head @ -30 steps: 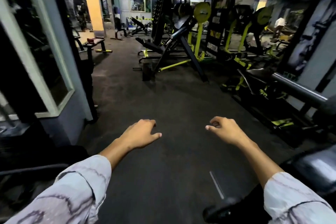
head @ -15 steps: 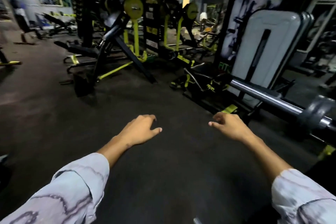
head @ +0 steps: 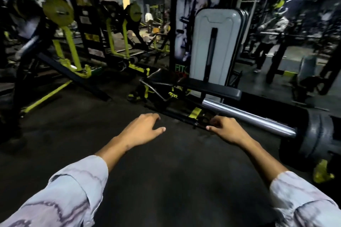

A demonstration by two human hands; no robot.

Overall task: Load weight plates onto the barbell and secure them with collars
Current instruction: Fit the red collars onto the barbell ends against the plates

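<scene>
A steel barbell sleeve (head: 247, 116) juts leftward from the right side at about waist height. One dark weight plate (head: 317, 136) sits on it at its inner end, and the rest of the sleeve is bare. My right hand (head: 226, 129) hovers just left of and below the sleeve's free end, fingers loosely curled, holding nothing. My left hand (head: 142, 129) is stretched out over the dark floor, fingers relaxed and empty. No collar shows in view.
A white-backed bench machine (head: 215, 49) stands behind the sleeve. Yellow and black plate-loaded machines (head: 59, 24) line the left and middle background. A person (head: 269, 33) stands at the far right by a rack. Dark rubber floor (head: 166, 180) spreads under my arms.
My view has swung to the right, bringing the barbell sleeve and its plate closer and more central. Both hands stay outstretched and empty, the right one now nearer the sleeve's end.
</scene>
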